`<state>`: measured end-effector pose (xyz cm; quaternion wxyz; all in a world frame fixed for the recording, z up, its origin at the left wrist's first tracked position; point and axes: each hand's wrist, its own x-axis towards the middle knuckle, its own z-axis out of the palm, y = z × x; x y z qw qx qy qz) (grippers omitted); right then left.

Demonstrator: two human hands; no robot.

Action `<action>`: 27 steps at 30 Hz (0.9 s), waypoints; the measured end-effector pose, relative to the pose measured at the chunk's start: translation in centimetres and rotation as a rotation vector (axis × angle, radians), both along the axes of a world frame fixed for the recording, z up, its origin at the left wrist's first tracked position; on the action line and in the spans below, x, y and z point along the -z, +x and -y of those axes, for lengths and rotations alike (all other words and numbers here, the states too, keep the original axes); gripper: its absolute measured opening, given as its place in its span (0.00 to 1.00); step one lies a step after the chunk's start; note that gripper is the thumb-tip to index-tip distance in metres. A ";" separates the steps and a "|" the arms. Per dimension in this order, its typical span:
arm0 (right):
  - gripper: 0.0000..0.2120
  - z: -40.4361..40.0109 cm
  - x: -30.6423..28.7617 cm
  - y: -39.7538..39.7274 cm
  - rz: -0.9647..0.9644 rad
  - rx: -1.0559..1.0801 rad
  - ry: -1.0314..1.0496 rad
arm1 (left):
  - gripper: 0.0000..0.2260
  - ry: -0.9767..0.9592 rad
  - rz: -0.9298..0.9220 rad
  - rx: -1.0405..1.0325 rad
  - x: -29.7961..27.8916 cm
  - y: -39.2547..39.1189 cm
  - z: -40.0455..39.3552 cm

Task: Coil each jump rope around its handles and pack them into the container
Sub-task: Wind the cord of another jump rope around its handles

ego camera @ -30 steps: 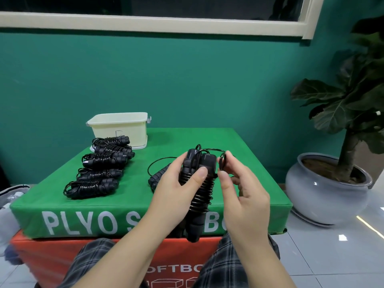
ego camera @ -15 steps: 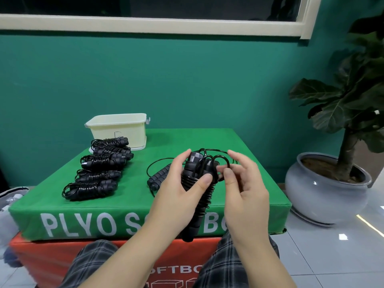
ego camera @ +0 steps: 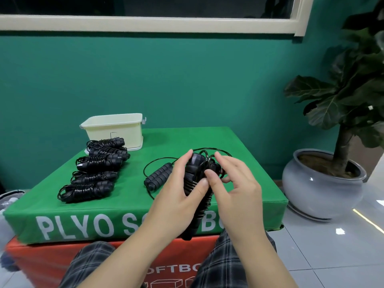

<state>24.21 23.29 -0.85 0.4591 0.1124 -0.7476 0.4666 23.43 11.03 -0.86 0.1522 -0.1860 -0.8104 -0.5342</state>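
Lettering in white runs along the front of the green box (ego camera: 239, 163): "PLYO S" reads clearly, then the forearms cover the middle and only "B" shows after them. Below, the orange box (ego camera: 37, 265) carries "OFTBO", cut off on both sides by the knees in checked trousers (ego camera: 224, 265).

Held upright over the near edge of the green top, a black jump rope (ego camera: 197, 196) has its cord wound in tight turns round the paired handles. The left hand (ego camera: 176, 196) grips this bundle, thumb pressed across the coils. The right hand (ego camera: 234, 183) pinches the loose end of the cord at the top of the handles; its fingertips are partly hidden behind the loops.

Just behind the left hand lies an uncoiled rope (ego camera: 159, 176), its handles side by side and much of its cord hidden. Five coiled ropes (ego camera: 93, 173) lie in a row at the left. Behind them stands the cream container (ego camera: 114, 132), its inside not visible from here. A potted plant (ego camera: 324, 179) sits on the tiled floor at the right.
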 end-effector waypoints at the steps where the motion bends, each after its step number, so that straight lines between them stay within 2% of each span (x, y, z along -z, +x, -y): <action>1: 0.16 0.0 0.1 0.0 -0.031 0.013 -0.007 | 0.21 0.029 0.006 0.008 0.0 0.0 -0.1; 5: 0.13 0.6 0.8 -0.2 -0.145 0.020 -0.007 | 0.20 0.204 0.043 -0.059 0.0 -0.4 -0.2; 10: 0.12 0.9 1.8 -0.9 -0.139 0.040 0.110 | 0.21 0.018 -0.065 -0.163 -0.1 0.0 0.2; 13: 0.11 1.0 1.8 -0.8 -0.126 0.039 0.084 | 0.20 -0.176 -0.141 -0.213 0.0 0.5 0.1; 15: 0.11 1.1 1.8 -0.8 -0.121 0.032 0.025 | 0.19 -0.208 -0.187 -0.235 0.0 0.7 -0.2; 18: 0.11 1.2 1.6 -0.6 -0.091 -0.011 -0.067 | 0.17 -0.064 -0.186 -0.213 0.2 0.8 -0.6; 20: 0.11 1.4 1.4 -0.4 -0.077 -0.036 -0.105 | 0.16 0.137 -0.155 -0.151 0.0 0.8 -0.7; 23: 0.11 1.4 0.9 0.0 -0.097 -0.031 -0.122 | 0.20 0.410 -0.079 0.005 -0.4 0.9 -0.9; 25: 0.11 1.3 0.5 0.3 -0.124 -0.030 -0.103 | 0.19 0.462 -0.051 0.086 -0.8 1.2 -0.8; 27: 0.11 1.1 0.3 0.5 -0.158 0.002 -0.047 | 0.18 0.421 -0.058 0.117 -1.0 1.3 -0.7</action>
